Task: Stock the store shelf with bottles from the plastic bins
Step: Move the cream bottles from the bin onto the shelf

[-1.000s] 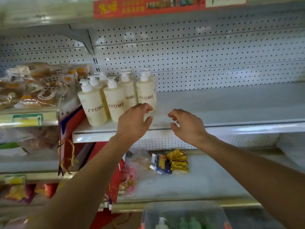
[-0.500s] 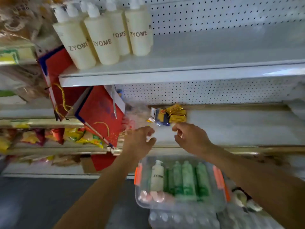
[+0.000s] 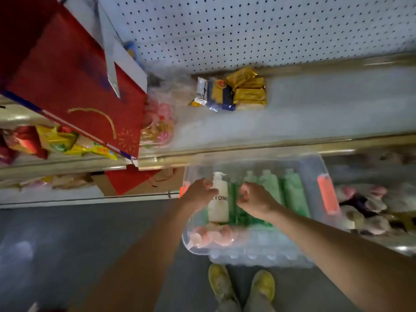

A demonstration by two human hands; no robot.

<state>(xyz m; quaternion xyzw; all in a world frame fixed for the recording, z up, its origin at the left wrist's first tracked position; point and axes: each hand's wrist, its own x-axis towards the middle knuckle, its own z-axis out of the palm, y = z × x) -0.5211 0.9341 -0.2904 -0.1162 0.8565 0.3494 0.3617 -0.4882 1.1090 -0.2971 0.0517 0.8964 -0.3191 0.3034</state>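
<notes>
A clear plastic bin with orange latches stands on the floor below the shelves. Inside it a cream ZYOME pump bottle sits to the left of several green bottles. My left hand is down in the bin with curled fingers against the cream bottle's left side, covering part of its label; whether it grips the bottle is unclear. My right hand hovers over the green bottles, fingers loosely curled, holding nothing. The upper shelf with the stocked bottles is out of view.
The lower shelf holds gold and blue snack packets. Red gift bags lean at the left. Pink round items lie in the bin's front. A second clear bin sits beneath, and yellow shoes stand on the grey floor.
My view has dropped from the upper shelf to the bin. Both hands came down from the shelf edge into the bin, the left arriving at the cream bottle.
</notes>
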